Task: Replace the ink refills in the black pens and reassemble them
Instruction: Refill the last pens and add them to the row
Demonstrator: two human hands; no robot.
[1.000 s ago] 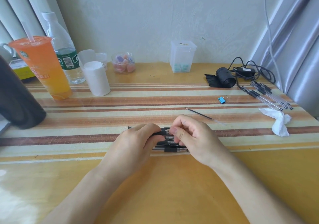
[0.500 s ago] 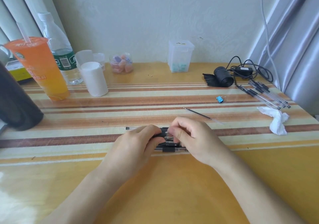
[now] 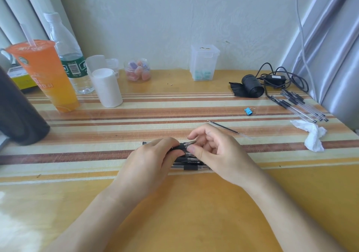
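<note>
My left hand (image 3: pixel 149 160) grips a black pen (image 3: pixel 181 146) by its rubber grip, level above the striped mat. My right hand (image 3: pixel 221 154) meets it from the right. Its thumb and curled fingers hold the pen's clear tip cone (image 3: pixel 190 143), and the index finger is lifted off. Several more black pens (image 3: pixel 191 167) lie side by side on the mat under both hands, partly hidden. A loose thin black refill (image 3: pixel 223 127) lies just beyond my right hand. A bunch of thin clear refills with black ends (image 3: pixel 303 108) lies at the far right.
An orange drink cup (image 3: pixel 43 74), water bottle (image 3: pixel 68 57) and white roll (image 3: pixel 105 87) stand back left; a dark cylinder (image 3: pixel 17 113) at the left edge. Candy jar (image 3: pixel 138 70), clear box (image 3: pixel 204 62), black roll with cable (image 3: pixel 251 85), blue binder clip (image 3: pixel 248 110), crumpled tissue (image 3: pixel 312 134).
My right index finger has lifted off the pen tip, so the clear cone now shows. My left hand keeps its grip and both hands stay in place.
</note>
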